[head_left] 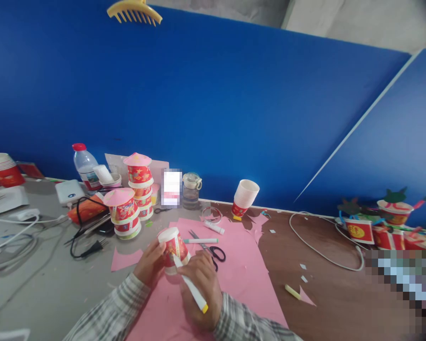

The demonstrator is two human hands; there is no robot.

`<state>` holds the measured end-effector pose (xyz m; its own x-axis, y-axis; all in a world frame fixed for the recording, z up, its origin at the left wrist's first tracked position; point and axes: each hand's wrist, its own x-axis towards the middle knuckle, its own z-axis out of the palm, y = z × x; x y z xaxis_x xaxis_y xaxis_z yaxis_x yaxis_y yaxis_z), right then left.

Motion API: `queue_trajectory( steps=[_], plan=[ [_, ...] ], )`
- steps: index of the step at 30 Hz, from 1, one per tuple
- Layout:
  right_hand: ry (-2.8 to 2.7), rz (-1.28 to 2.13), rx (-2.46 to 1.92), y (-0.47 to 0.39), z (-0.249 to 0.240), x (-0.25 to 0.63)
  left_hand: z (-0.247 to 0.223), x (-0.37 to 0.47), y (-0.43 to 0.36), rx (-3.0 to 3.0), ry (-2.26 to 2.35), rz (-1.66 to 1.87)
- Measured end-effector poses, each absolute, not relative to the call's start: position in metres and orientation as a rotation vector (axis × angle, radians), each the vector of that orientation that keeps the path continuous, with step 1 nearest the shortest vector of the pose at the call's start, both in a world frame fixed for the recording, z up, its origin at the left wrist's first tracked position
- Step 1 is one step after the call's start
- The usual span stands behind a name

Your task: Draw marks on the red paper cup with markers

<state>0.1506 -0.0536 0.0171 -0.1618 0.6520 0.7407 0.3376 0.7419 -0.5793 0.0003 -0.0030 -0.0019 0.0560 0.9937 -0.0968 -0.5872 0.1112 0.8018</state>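
Note:
My left hand (152, 265) is closed around the side of a red and white paper cup (171, 240), which looks turned bottom-up and slightly tilted. In my right hand (202, 293) is a white marker pen (192, 290) with a yellow end, its tip at the cup's printed side. Pink paper (241, 284) lies under both hands. Just beyond my right hand are black-handled scissors (217, 254), a marker with a green end (206, 241) and a white tube (214, 227).
Cup towers with pink cone tops (123, 213) stand at left, near a plastic bottle (85, 166) and a black plug cable (88, 251). A glass jar (190, 192) and a leaning cup stack (246, 194) stand at the back. Decorated cups (358, 231) sit far right beyond a white cable (319, 258).

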Motion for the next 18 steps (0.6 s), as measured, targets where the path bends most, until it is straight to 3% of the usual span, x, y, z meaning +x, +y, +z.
queue_trajectory(
  steps=[18],
  plan=[
    [-1.723, 0.322, -0.865, -0.0493, 0.0172, 0.1594, -0.0009, -0.004, 0.0021, 0.549, 0.759, 1.407]
  ],
)
